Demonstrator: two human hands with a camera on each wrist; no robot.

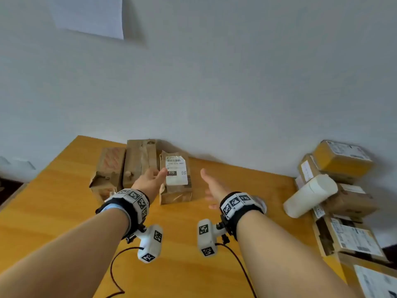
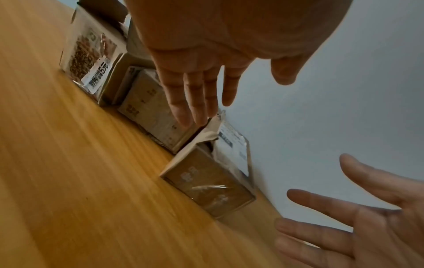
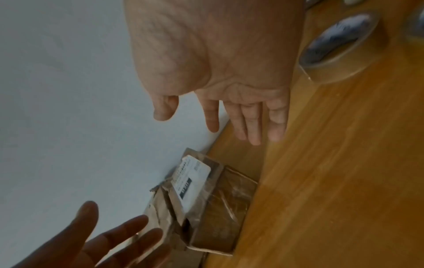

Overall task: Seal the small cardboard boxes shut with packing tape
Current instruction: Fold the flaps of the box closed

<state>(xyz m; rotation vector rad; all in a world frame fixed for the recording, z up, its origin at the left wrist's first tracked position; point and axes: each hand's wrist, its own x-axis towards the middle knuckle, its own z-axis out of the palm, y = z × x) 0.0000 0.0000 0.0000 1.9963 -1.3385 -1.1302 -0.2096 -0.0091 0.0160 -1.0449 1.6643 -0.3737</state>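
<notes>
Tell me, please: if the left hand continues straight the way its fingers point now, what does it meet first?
Probably the labelled box: the left hand reaches open toward its left edge, fingertips almost at its raised flap. Depth is unclear.

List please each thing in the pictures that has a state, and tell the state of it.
Labelled box: on the table, top flaps not sealed, gaping.
Middle box: lying by the wall, untouched.
Printed box: near end torn open.
Tape roll: lying flat on the table, unused.
Left hand: open, fingers at the labelled box's left edge.
Right hand: open, holding nothing.
Stacked boxes: piled at the right.
</notes>
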